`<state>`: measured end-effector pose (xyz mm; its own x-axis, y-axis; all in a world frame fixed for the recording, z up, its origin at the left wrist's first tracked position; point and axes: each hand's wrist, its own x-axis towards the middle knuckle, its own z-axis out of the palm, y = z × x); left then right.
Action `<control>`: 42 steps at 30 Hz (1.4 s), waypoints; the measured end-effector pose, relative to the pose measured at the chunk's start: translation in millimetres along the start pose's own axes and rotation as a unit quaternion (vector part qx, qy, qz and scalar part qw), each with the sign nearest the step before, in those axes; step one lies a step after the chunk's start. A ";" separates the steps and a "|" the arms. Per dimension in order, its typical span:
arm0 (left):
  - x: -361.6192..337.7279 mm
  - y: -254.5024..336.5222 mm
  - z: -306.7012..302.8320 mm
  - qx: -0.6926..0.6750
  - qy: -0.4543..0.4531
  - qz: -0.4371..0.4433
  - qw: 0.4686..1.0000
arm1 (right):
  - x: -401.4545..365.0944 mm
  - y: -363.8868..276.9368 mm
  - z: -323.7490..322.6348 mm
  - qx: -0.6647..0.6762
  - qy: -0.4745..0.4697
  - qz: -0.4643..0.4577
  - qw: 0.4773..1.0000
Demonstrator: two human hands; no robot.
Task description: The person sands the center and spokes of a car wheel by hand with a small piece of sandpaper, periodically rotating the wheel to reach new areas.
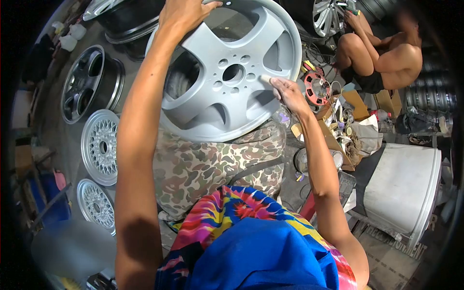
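Note:
A matte grey five-spoke wheel rim (pixel 229 104) leans tilted in front of me on a camouflage-patterned cushion or sack (pixel 217 166). At the rim's upper left edge, my left hand (pixel 186 17) is closed around it, with some fingers hidden behind the edge or cut off by the frame. My right hand (pixel 288 94) is at the right side of the rim, beside a lower right spoke. Its fingers pinch a small pale piece (pixel 266 78) against or just above the spoke; I cannot make out its exact kind.
On the left stand a dark wheel rim (pixel 84 84) and silver mesh rims (pixel 100 145). A co-worker (pixel 386 63) crouches at upper right by another rim (pixel 326 19). A red reel (pixel 317 88), cluttered cardboard boxes (pixel 356 104) and a white container (pixel 403 186) lie to my right.

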<state>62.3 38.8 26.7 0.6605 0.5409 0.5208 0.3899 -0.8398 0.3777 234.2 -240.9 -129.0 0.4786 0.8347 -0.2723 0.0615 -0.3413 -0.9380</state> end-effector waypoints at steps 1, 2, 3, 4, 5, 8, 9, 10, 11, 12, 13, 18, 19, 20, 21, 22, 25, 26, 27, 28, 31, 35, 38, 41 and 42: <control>-0.5 2.5 -0.8 -0.002 -0.001 0.002 1.000 | -5.0 3.6 0.0 -0.016 0.035 -0.014 0.999; -0.6 4.3 -3.1 -0.002 -0.003 -0.005 1.000 | -4.9 9.5 1.4 -0.014 0.037 -0.015 0.999; -0.9 6.5 -5.2 -0.002 -0.005 -0.013 1.000 | -5.2 12.8 7.2 -0.097 0.037 -0.068 0.992; -0.4 6.6 -4.7 -0.001 -0.007 -0.012 1.000 | -5.5 15.2 12.4 -0.179 0.037 -0.118 0.976; 0.2 5.5 -4.2 -0.005 -0.012 -0.014 1.000 | -3.3 15.7 16.5 -0.293 0.035 -0.159 0.942; -0.6 4.2 -3.2 -0.006 -0.016 -0.017 1.000 | 12.8 11.3 33.4 -0.445 0.058 -0.314 0.837; -0.7 4.7 -3.0 -0.005 -0.015 -0.016 1.000 | 15.5 6.6 36.0 -0.443 0.057 -0.308 0.840; -0.4 5.1 -2.9 -0.004 -0.015 -0.016 1.000 | 22.8 6.3 41.1 -0.443 0.057 -0.309 0.840; -0.2 5.5 -3.1 0.000 -0.016 -0.018 1.000 | 31.6 7.1 47.2 -0.469 0.051 -0.277 0.837; -0.5 6.0 -2.8 0.005 -0.018 -0.019 1.000 | 34.8 8.5 50.0 -0.494 0.045 -0.245 0.833; -0.9 6.1 -3.3 0.005 -0.018 -0.017 1.000 | 33.2 10.6 49.2 -0.494 0.047 -0.244 0.833; -0.3 1.1 -1.8 -0.002 -0.011 -0.001 1.000 | -1.8 5.0 14.9 -0.193 -0.115 -0.025 0.974; -0.5 0.6 0.2 -0.005 -0.014 -0.001 1.000 | -16.4 -0.9 14.5 -0.204 -0.091 0.002 0.975; 1.1 -0.4 0.8 -0.005 -0.012 -0.003 1.000 | -22.4 1.9 13.5 -0.206 -0.090 0.004 0.974; 1.8 -1.3 0.7 -0.002 -0.010 -0.004 1.000 | -26.4 3.0 15.0 -0.241 -0.057 -0.049 0.968; 1.1 -1.6 0.5 -0.001 -0.010 -0.004 1.000 | -30.1 2.8 17.6 -0.272 -0.024 -0.104 0.956; 1.1 1.5 -3.1 -0.006 -0.009 -0.003 1.000 | -28.0 -1.5 32.9 -0.348 -0.001 -0.236 0.907; 0.5 2.8 -3.9 -0.011 -0.016 -0.006 1.000 | -25.7 -3.2 37.8 -0.374 0.003 -0.274 0.886; 0.1 3.7 -4.4 -0.017 -0.023 -0.011 1.000 | -22.3 -4.7 40.8 -0.409 -0.021 -0.234 0.882; 0.4 3.9 -4.3 -0.015 -0.023 -0.012 1.000 | -17.6 -1.8 44.5 -0.408 -0.022 -0.236 0.882; -0.2 3.4 -2.8 -0.007 -0.024 -0.015 1.000 | 1.9 12.2 56.4 -0.374 -0.003 -0.284 0.883; 1.8 4.3 -2.1 -0.002 -0.021 -0.013 1.000 | 12.7 1.5 66.4 0.154 -0.054 0.005 0.987; 2.9 2.5 -3.0 0.006 -0.027 -0.017 0.999 | 2.4 -11.7 67.6 0.383 0.037 0.018 0.923; 3.3 -0.5 -1.4 -0.001 -0.030 -0.020 0.999 | 1.8 2.7 66.9 0.212 -0.037 0.027 0.976; 4.5 -0.8 -1.1 -0.012 -0.027 -0.019 0.999 | -0.8 8.3 65.2 0.213 -0.035 0.027 0.976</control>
<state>64.2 41.9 29.6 0.6796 0.5678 0.4645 0.3999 -0.8175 0.4144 177.2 -216.2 -150.5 0.4097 0.8528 -0.3238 -0.3390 -0.1872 -0.9220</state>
